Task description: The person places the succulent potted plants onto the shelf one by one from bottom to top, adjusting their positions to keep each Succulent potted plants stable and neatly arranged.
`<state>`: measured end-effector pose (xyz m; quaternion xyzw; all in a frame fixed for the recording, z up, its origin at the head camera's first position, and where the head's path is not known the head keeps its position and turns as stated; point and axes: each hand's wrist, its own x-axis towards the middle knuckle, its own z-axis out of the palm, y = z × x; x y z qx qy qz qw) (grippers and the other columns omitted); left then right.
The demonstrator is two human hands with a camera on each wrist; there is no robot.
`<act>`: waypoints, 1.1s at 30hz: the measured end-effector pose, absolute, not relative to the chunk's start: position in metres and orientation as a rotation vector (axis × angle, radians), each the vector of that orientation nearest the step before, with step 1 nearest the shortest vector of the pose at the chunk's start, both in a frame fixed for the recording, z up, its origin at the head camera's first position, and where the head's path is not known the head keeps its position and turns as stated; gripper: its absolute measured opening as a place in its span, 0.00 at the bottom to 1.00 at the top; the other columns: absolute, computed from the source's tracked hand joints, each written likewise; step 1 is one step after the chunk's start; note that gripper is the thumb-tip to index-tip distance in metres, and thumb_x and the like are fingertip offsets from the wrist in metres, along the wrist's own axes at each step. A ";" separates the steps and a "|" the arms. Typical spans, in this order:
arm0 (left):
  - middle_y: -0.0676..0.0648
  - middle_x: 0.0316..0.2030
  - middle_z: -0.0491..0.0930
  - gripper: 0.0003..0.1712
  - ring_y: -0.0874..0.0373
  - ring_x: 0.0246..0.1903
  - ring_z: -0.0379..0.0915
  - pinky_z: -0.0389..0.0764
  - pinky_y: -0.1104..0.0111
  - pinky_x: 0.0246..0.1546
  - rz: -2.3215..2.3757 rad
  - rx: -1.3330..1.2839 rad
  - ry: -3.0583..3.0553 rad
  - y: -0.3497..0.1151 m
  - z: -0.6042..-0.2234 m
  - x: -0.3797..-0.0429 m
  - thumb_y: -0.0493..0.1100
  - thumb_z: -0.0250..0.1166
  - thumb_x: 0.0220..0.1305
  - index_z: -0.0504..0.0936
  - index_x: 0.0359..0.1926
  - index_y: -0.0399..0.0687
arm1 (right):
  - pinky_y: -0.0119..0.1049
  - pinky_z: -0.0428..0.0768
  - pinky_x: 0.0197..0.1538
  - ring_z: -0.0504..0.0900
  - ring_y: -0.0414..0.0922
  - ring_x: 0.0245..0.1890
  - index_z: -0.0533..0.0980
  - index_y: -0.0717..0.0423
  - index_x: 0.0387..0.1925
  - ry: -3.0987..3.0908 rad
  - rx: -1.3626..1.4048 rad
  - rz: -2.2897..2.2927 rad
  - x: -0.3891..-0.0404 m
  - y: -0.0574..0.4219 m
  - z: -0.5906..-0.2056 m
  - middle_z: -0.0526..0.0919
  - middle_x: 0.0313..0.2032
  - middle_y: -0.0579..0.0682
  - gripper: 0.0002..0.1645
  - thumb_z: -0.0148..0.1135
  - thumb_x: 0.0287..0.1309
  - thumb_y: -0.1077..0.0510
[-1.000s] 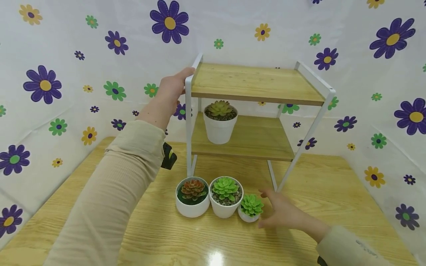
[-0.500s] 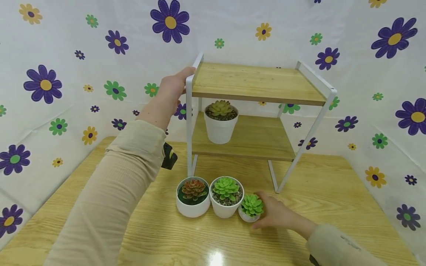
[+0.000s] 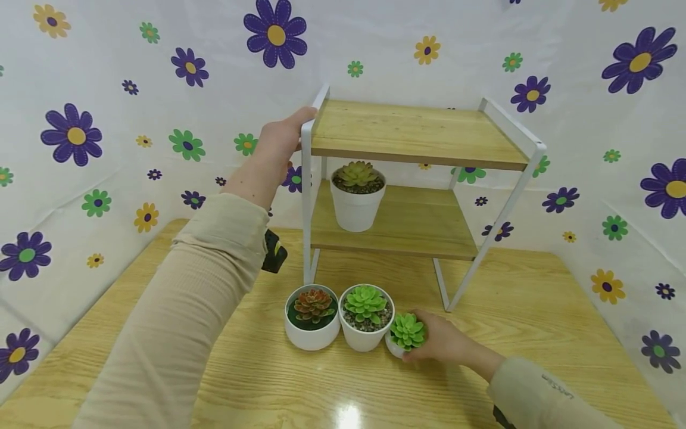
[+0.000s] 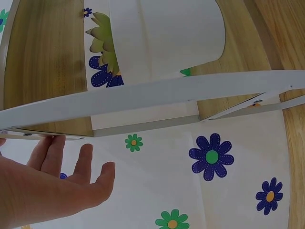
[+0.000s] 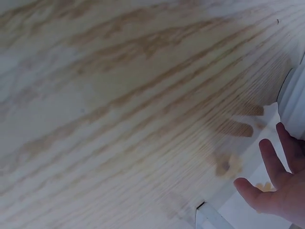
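Note:
My left hand (image 3: 276, 140) grips the upper left rail of a two-tier shelf rack (image 3: 418, 128) with wooden boards and a white frame. In the left wrist view, some of its fingertips (image 4: 56, 143) touch the frame's underside and the others stand off it. At the front, my right hand (image 3: 445, 341) holds a small green succulent (image 3: 408, 331) in a little round white pot, thumb in front and fingers behind. The pot is partly hidden by that hand. To its left stand a bright green succulent (image 3: 365, 302) in a white pot and a reddish succulent (image 3: 314, 305) in a low white bowl.
A larger white pot with a yellowish-green succulent (image 3: 358, 196) stands on the lower board's left side. Everything rests on a wood-grain table (image 3: 257, 381). Behind and at the sides hangs a white cloth (image 3: 375, 30) printed with flowers.
My right hand has moved left onto the small succulent, its thumb and fingers closing around the pot. The left hand has kept its grip on the rack.

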<state>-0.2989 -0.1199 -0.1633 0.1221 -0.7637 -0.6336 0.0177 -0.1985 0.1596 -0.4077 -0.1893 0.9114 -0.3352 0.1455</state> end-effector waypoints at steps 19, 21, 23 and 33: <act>0.55 0.69 0.60 0.38 0.57 0.66 0.58 0.56 0.59 0.69 -1.981 0.402 -2.356 -0.118 -0.162 -0.299 0.65 0.56 0.59 0.64 0.67 0.54 | 0.58 0.73 0.54 0.74 0.63 0.54 0.68 0.68 0.57 2.663 -0.443 -1.073 -0.192 0.184 -0.388 0.77 0.52 0.65 0.46 0.76 0.37 0.52; 0.55 0.69 0.59 0.38 0.57 0.66 0.58 0.56 0.59 0.69 -1.982 0.402 -2.359 -0.118 -0.162 -0.299 0.65 0.56 0.59 0.63 0.67 0.54 | 0.57 0.75 0.52 0.74 0.63 0.53 0.67 0.69 0.59 2.684 -0.440 -1.050 -0.192 0.186 -0.384 0.77 0.52 0.66 0.48 0.76 0.37 0.51; 0.55 0.69 0.59 0.39 0.57 0.67 0.57 0.56 0.59 0.69 -1.983 0.400 -2.358 -0.118 -0.162 -0.299 0.65 0.55 0.60 0.63 0.67 0.54 | 0.57 0.76 0.51 0.74 0.63 0.52 0.66 0.68 0.60 2.700 -0.426 -1.035 -0.192 0.187 -0.380 0.76 0.52 0.67 0.49 0.76 0.38 0.50; 0.54 0.69 0.59 0.39 0.57 0.67 0.56 0.56 0.60 0.69 -1.981 0.414 -2.364 -0.118 -0.163 -0.300 0.66 0.55 0.60 0.62 0.68 0.55 | 0.58 0.74 0.53 0.73 0.62 0.54 0.68 0.66 0.58 2.724 -0.449 -1.036 -0.193 0.197 -0.358 0.77 0.53 0.64 0.46 0.75 0.39 0.48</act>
